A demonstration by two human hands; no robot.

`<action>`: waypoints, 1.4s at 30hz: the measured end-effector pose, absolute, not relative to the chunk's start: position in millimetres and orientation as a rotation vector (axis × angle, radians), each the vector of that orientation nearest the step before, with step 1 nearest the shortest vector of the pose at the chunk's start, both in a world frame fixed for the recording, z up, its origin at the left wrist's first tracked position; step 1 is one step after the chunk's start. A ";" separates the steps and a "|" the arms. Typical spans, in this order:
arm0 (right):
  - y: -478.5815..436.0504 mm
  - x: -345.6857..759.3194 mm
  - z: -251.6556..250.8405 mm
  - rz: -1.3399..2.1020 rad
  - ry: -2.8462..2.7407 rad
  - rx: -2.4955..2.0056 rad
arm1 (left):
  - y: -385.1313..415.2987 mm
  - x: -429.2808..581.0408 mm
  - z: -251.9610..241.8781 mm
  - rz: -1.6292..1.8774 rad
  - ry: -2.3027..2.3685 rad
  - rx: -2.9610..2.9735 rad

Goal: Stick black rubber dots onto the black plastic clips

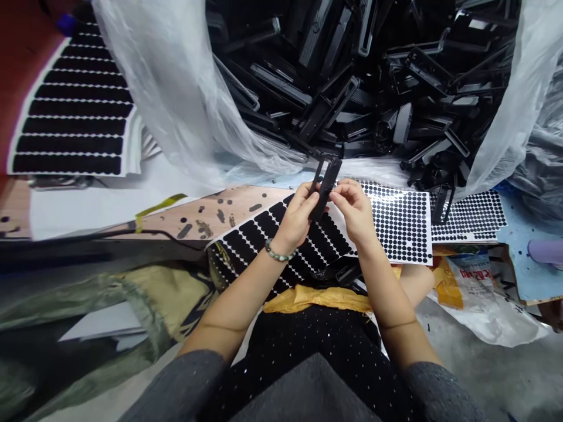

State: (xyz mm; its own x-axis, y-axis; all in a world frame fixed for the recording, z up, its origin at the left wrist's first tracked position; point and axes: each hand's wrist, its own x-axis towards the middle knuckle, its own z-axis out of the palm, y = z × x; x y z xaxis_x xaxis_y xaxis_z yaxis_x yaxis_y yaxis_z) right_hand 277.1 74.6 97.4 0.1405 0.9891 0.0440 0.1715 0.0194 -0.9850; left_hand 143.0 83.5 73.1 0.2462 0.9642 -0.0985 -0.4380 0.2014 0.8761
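My left hand (298,214) is wrapped round a narrow black plastic part (325,184) with a long rectangular opening, held tilted above the table edge. My right hand (353,208) has its thumb and forefinger pinched together at the part's right side; whether a small piece is between them I cannot make out. Beneath both hands lies a sheet of black elongated stickers (255,240) with scalloped white gaps. To the right of my right hand is a white sheet of round black dots (396,220).
A large clear plastic bag (176,88) spills many black parts (352,88) at the back. More sticker sheets (74,117) are stacked at left. Another dot sheet (470,217) lies right, near loose black parts (444,176). A cable (109,232) runs along the table's front edge.
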 end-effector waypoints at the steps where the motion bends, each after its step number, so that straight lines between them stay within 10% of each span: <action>1: 74.5 276.1 98.8 0.967 -1.253 -1.384 | 83.2 142.8 71.2 1.151 0.779 0.878; 42: 114.6 273.4 81.7 0.878 -1.544 -1.469 | 95.8 114.9 58.0 1.039 1.060 0.613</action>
State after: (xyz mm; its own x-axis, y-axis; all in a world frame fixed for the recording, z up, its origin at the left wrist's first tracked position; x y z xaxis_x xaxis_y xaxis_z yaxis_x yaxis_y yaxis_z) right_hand 273.4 114.6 81.7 0.0082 0.9957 0.0923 0.4302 0.0798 -0.8992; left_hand 114.9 95.8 58.0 0.1154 0.9076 -0.4036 -0.3857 0.4154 0.8238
